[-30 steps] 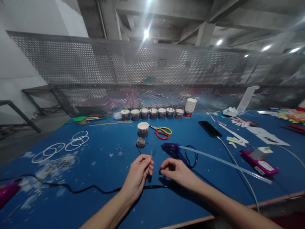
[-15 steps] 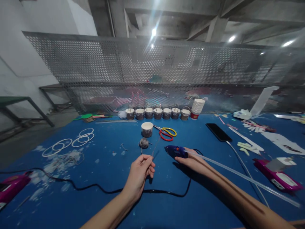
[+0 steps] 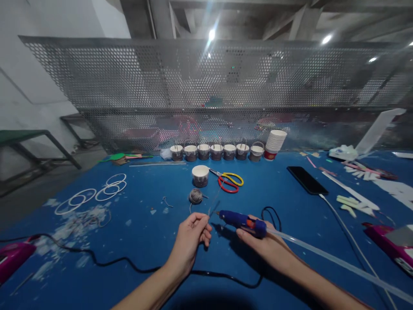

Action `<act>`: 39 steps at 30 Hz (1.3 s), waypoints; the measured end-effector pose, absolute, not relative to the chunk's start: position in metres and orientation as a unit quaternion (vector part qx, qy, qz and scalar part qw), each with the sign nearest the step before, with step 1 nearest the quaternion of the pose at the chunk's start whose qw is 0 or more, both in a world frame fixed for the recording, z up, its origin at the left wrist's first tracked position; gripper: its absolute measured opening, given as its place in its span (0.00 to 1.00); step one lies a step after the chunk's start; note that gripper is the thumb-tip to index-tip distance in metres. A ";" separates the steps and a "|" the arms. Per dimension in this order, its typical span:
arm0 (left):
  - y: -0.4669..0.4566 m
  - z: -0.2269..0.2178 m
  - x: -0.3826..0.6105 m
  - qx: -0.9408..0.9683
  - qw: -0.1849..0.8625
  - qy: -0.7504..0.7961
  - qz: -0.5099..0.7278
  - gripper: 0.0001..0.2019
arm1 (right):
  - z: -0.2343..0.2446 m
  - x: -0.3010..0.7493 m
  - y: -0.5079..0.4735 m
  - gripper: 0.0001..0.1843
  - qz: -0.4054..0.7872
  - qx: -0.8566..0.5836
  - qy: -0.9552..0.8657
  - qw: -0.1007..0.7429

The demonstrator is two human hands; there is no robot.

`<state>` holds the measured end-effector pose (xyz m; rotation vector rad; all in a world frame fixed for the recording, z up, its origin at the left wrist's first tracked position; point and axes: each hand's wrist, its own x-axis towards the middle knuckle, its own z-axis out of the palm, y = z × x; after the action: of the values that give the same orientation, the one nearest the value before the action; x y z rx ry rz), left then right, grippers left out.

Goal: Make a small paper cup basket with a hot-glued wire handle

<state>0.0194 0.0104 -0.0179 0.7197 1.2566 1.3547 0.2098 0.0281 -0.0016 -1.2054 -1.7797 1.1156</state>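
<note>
- At a blue-topped workbench point(image 3: 151, 241), a person's left hand point(image 3: 192, 234) pinches a thin grey wire point(image 3: 211, 211) between thumb and fingertips, its free end pointing up and away.
- The right hand point(image 3: 267, 249) is closed around a blue hot-glue gun point(image 3: 240, 219), with a long translucent glue stick point(image 3: 322, 258) trailing from its rear.
- The nozzle sits just beside the wire; contact cannot be made out.
- No glue shows on the wire, so gluing appears not yet begun.
- Beyond lie a grey wire ball point(image 3: 195, 196), a white tub point(image 3: 200, 175) and red-and-yellow scissors point(image 3: 229, 181).
</note>
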 end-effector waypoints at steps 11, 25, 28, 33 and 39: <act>0.012 -0.023 0.021 0.330 0.546 0.545 0.544 0.12 | 0.001 0.204 0.028 0.11 0.420 -0.482 -0.692 0.337; 0.010 -0.023 0.020 0.343 0.550 0.540 0.537 0.13 | 0.002 0.205 0.026 0.12 0.392 -0.492 -0.719 0.295; 0.011 -0.024 0.019 0.345 0.550 0.539 0.536 0.13 | 0.000 0.205 0.026 0.12 0.396 -0.494 -0.715 0.296; 0.011 -0.025 0.020 0.344 0.550 0.541 0.535 0.13 | 0.002 0.205 0.027 0.11 0.389 -0.488 -0.712 0.322; 0.011 -0.025 0.020 0.348 0.549 0.539 0.536 0.13 | 0.006 0.204 0.027 0.12 0.379 -0.504 -0.719 0.293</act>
<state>0.0202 0.0113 -0.0253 0.8249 1.2772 1.2684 0.2045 0.0270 0.0059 -1.3422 -1.9163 1.0087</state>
